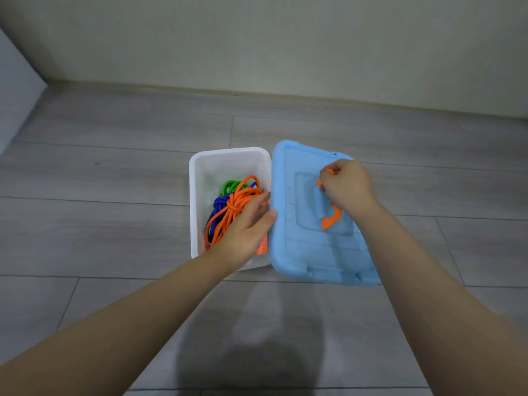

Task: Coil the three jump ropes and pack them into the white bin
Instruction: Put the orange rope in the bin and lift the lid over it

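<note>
My left hand [245,227] lies open-fingered on the orange rope [231,208], coiled atop the blue rope [218,205] and green rope [230,185] inside the white bin [197,178]. My right hand's [347,185] grip curls round the orange handle [331,220] on the blue lid [288,252].

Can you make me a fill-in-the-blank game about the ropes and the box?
1. The orange rope lies inside the ____ bin.
2. The lid beside the bin is ____.
3. The right hand holds the lid's ____ handle.
4. The left hand reaches over the ____.

Missing words: white; blue; orange; bin
</note>
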### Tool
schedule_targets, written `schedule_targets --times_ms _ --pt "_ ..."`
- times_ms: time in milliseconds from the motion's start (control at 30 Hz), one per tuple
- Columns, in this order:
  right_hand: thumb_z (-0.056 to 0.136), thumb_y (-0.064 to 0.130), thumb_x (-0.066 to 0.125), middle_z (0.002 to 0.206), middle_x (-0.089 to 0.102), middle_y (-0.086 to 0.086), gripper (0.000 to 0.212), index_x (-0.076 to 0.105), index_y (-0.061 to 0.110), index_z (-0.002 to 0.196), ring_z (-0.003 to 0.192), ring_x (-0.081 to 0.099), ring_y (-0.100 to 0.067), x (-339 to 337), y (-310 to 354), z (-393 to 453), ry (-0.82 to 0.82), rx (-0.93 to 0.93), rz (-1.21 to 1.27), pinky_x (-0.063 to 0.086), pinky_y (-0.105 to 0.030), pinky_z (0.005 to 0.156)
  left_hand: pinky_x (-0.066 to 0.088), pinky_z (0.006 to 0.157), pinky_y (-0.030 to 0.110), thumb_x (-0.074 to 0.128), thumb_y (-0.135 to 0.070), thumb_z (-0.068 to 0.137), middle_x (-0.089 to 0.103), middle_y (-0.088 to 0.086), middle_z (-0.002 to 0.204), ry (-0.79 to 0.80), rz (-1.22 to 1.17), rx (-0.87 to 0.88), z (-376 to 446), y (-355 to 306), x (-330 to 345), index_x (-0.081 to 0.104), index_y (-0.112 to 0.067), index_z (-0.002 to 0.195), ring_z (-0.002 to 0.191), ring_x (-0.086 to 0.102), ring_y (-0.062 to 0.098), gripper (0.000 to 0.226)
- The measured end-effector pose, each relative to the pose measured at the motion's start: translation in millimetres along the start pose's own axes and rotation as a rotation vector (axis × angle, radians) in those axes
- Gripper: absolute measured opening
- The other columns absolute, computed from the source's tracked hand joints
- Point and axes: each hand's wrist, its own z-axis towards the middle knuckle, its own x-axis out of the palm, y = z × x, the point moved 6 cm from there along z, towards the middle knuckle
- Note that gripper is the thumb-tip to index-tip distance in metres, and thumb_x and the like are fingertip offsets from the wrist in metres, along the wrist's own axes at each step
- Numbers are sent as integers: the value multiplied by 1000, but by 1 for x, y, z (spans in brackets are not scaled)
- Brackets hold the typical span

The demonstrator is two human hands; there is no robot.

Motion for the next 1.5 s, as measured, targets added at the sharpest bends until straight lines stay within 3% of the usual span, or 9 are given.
schedule_targets --times_ms 133,267,500,667,767,1033,1233,1367,1500 --pt "71 17 49 69 72 -12 20 66 7 70 62 67 -32 28 34 -16 99 -43 113 58 -49 68 55 84 29 58 -18 95 71 -10 107 -216 -183 -45 5 -6 -24 50 -23 129 101 68 12 35" --pt "91 13 49 95 70 -7 24 59 13 112 72 65 -21 69 46 -35 304 -72 348 57 -45 83 47 80 22 59 -20 84 63 -13 108 -428 289 3 2 -6 -65 49 -24 129 94 61 8 47" --pt "86 23 58 140 41 -14 66 32 11 145 129 39 -32 80 17 -43 244 -119 -237 36 -37 107 39 101 42 51 -33 79 53 11 123 -673 582 -105 -8 25 -116 55 -15 127 115 47 28 52" --pt "92 35 54 98 61 2 42 50 15 128 93 60 -19 91 -2 -50 393 8 -102 41 -26 69 48 87 41 45 -20 76 59 6 109 -647 407 -140 -10 43 -116 55 -17 108 100 56 27 33" --pt "92 35 55 87 60 6 34 54 16 121 77 57 -12 91 -4 -47 378 -9 -46 36 -18 55 45 84 34 45 -5 85 57 -1 107 -652 320 -140 -11 43 -111 47 -18 123 96 56 22 40" --pt "95 37 52 100 58 0 35 57 13 121 102 60 -24 87 -14 -30 291 37 -83 37 -24 75 56 71 44 72 -13 80 61 5 99 -509 61 -309 -14 61 -105 35 -13 123 85 65 24 57" --pt "94 46 50 100 61 1 37 64 18 114 98 58 -21 74 -27 -16 171 106 53 35 -24 77 54 83 45 53 -26 97 68 12 99 -250 -279 -473 -15 75 -83 55 -14 100 78 67 22 13" --pt "88 54 55 106 63 -4 45 58 14 109 93 60 -21 58 -60 -20 107 335 245 50 -33 78 60 69 39 51 -24 98 70 7 98 -331 -396 -439 -17 79 -71 55 -14 99 82 69 20 10" --pt "87 49 62 109 68 -13 52 58 7 118 86 69 -25 76 -83 -39 360 501 629 58 -34 66 56 55 27 48 -23 100 69 3 97 -464 -517 -404 -20 83 -42 57 -14 104 78 68 14 13"
